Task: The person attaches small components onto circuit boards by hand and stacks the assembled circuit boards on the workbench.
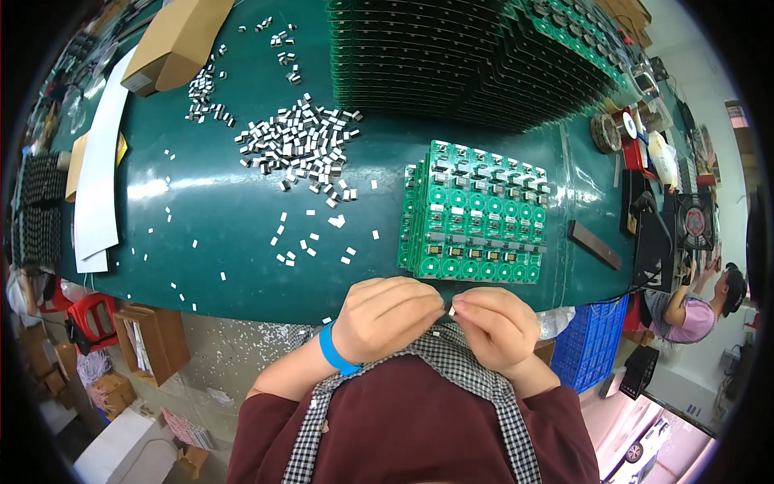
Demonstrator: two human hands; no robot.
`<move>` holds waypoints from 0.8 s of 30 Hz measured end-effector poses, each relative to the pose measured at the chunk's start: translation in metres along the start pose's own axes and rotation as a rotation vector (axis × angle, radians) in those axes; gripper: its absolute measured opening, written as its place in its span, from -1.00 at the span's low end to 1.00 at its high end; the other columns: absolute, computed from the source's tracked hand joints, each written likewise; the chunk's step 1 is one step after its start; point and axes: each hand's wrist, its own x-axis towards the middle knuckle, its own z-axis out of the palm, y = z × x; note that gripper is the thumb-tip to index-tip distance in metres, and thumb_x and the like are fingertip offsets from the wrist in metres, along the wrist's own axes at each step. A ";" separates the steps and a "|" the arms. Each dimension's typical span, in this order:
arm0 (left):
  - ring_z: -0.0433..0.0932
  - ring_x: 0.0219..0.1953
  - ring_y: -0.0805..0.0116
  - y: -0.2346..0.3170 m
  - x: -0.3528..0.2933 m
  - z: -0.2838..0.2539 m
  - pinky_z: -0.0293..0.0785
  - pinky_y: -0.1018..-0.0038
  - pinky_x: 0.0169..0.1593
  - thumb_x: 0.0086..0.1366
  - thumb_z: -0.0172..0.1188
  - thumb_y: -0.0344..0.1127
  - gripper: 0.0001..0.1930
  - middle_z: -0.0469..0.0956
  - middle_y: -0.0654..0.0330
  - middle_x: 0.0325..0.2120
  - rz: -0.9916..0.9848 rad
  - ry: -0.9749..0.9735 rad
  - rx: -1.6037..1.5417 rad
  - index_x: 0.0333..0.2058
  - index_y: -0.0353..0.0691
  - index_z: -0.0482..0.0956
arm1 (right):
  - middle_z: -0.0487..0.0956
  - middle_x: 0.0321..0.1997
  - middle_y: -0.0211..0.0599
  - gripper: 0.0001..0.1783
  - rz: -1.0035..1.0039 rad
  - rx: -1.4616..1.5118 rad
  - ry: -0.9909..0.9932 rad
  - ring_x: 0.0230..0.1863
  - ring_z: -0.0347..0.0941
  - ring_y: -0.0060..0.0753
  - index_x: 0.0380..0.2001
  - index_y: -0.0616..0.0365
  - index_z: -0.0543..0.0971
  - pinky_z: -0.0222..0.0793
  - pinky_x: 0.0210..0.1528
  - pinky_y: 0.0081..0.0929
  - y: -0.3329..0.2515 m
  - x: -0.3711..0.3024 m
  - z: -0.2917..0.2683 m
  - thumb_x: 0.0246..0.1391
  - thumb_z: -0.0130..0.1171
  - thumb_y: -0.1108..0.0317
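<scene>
My two hands meet fingertip to fingertip just off the near edge of the table. My left hand [391,316], with a blue band on its wrist, is closed in a pinch; what it holds, if anything, is hidden. Closed the same way, my right hand [498,324] has a small white piece [452,311] at its fingertips. Just beyond them lies a stack of green circuit boards [476,227] carrying rows of small components and round patterns. Farther left is a heap of small white-and-black blocks [300,143]. Little white flat pieces [313,236] are scattered nearer me.
A tall stack of dark-edged circuit boards [411,68] fills the table's far side. A cardboard box [173,44] and a long white sheet [101,173] lie at left. A dark bar [594,245] rests at right. Below stands a blue crate [588,343]; another person [689,310] sits beyond.
</scene>
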 end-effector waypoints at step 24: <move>0.49 -0.29 0.09 -0.072 -0.008 -0.040 0.42 0.31 -0.18 0.06 0.22 -0.58 -0.78 0.50 0.09 -0.36 -0.589 0.005 0.591 -0.27 -0.35 0.53 | 0.56 -0.37 -0.28 -0.80 0.211 -0.428 -0.189 -0.37 0.54 -0.28 -0.42 0.21 0.59 0.48 -0.40 -0.45 0.033 0.010 -0.064 -0.23 0.28 0.61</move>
